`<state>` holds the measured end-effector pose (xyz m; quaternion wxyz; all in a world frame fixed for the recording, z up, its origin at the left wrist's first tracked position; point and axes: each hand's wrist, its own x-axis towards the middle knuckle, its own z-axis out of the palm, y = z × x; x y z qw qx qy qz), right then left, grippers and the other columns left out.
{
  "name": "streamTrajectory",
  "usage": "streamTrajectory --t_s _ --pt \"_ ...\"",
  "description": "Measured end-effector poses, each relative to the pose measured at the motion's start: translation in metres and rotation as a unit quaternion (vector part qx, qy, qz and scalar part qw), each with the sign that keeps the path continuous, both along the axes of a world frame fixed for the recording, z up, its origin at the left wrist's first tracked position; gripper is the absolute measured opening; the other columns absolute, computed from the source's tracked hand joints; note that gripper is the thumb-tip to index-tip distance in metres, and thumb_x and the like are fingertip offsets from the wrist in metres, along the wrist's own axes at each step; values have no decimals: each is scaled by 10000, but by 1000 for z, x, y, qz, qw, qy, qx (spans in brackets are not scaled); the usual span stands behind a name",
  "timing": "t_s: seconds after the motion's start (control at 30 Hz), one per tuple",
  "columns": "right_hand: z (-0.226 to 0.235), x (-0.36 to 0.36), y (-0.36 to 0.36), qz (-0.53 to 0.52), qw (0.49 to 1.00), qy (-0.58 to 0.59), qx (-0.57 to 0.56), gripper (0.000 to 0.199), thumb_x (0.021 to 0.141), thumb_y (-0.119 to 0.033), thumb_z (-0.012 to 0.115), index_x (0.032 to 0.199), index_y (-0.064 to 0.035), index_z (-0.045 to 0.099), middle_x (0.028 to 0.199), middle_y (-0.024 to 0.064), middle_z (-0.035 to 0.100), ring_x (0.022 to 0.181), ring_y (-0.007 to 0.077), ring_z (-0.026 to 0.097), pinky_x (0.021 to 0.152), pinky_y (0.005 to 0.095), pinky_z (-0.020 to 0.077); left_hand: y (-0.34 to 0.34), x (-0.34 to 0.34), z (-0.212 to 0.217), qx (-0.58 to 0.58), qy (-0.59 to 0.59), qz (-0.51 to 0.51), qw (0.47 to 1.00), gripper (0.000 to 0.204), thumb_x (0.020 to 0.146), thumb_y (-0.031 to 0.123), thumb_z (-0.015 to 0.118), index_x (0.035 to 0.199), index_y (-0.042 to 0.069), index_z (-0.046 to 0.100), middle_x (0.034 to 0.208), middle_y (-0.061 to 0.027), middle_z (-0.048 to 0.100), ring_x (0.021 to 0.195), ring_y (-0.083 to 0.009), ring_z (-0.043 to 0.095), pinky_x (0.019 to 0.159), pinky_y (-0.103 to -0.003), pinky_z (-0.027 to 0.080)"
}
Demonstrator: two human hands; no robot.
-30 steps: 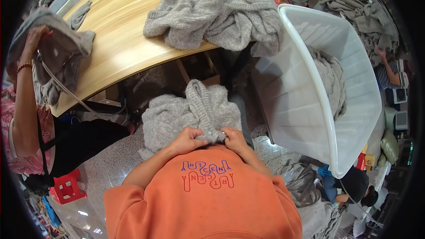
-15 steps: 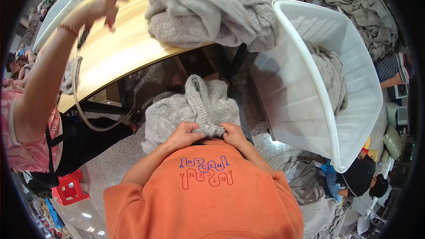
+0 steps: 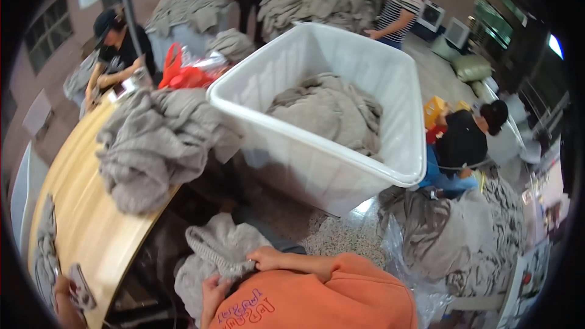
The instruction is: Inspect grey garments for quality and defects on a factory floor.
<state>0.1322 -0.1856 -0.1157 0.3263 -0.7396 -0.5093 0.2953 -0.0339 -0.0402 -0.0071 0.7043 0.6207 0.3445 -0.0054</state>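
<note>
A grey knitted garment [image 3: 219, 240] lies bunched over my lap, its thick ribbed band looped up at the top. My right hand [image 3: 267, 258] is closed on the garment at one end of the band. Lower and to the left, my left hand [image 3: 215, 289] pinches the same knit close to my body, its thumb pointing up. Part of the garment is hidden behind my forearm and the orange top.
On the wooden table [image 3: 116, 250] at left sits a heap of grey knitwear [image 3: 158, 140], with a red plastic bag [image 3: 183, 73] behind. Ahead stands a white tub [image 3: 323, 146] holding knitwear. More grey garments [image 3: 451, 231] pile up at right. Several people work around; a co-worker's hand [image 3: 63, 286] is at lower left.
The view has swung to the right, so the tub now stands ahead and the table at left. Both my hands still grip the garment. Knitwear blurred in motion above the table now lies still.
</note>
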Motion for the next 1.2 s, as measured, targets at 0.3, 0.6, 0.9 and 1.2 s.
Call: streamTrajectory --t_s 0.3,0.6,0.9,1.2 --pt "-5 -4 -3 13 1000 -18 8 225 635 -58 527 857 -46 557 816 196 586 808 382 560 668 476 424 -3 -11 -11 -24 -69 2 997 87 757 -37 573 821 -48 631 745 -49 638 604 -67 543 518 -209 411" --pt "-3 -1 -16 52 990 97 89 317 717 -255 628 933 -32 566 877 180 595 840 336 571 706 411 433 -9 -12 -8 8 -67 19 998 85 756 -47 575 820 -45 630 758 -51 642 616 -68 549 531 -204 416" --pt "20 -8 -17 -111 992 13 50 264 797 -170 491 1047 -87 506 879 160 622 805 348 597 672 440 462 -3 -5 -6 -17 -77 8 997 118 753 -26 595 861 -38 642 752 -45 640 616 -75 552 533 -217 424" --pt "-1 -6 11 -73 994 -54 -53 504 654 -408 677 1045 -133 521 848 154 631 799 352 608 682 434 479 8 -6 -12 36 -35 -7 999 183 757 41 603 926 -16 643 787 -10 628 673 -53 518 598 -224 436"
